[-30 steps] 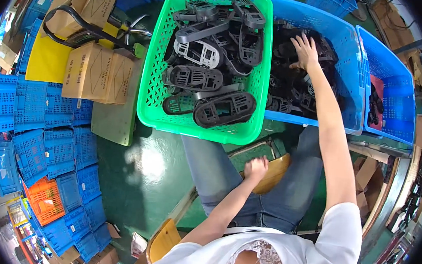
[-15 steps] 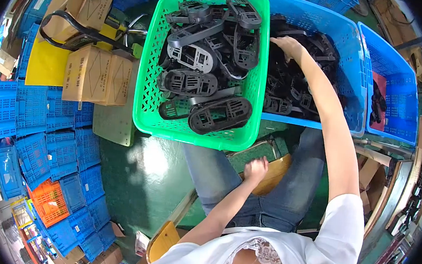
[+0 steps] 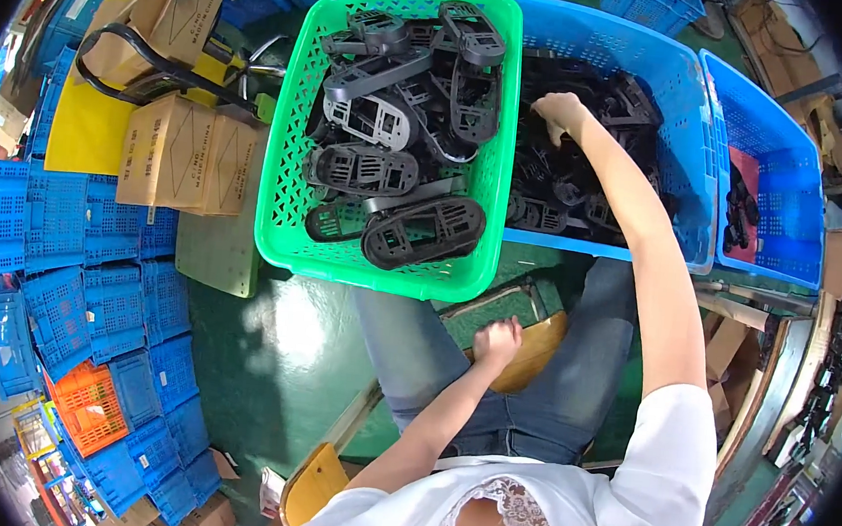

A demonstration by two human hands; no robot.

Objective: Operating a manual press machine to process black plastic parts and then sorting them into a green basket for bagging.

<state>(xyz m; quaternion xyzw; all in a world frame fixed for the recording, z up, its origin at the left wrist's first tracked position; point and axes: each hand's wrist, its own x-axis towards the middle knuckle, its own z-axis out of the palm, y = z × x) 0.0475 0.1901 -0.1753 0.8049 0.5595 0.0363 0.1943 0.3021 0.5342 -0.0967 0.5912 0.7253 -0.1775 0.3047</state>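
Partly, one green rectangular plastic basket point(image 3: 379, 280) hides the larger of two adjoining blue plastic bins point(image 3: 689, 151), whose black plastic parts point(image 3: 635, 101) lie too tangled to count. Over them the bare right hand point(image 3: 561, 113) bends its fingers (pinching or not, I cannot tell); the bare left hand point(image 3: 497, 342) curls its fingers into a loose fist.

A glossy green floor point(image 3: 232, 367) carries a bright white patch of reflected light point(image 3: 297, 327) left of a wooden seat point(image 3: 536, 348), while stacked blue crates point(image 3: 117, 302) and one orange crate point(image 3: 88, 409) line the left side, with cardboard boxes point(image 3: 167, 153) standing at the far left.
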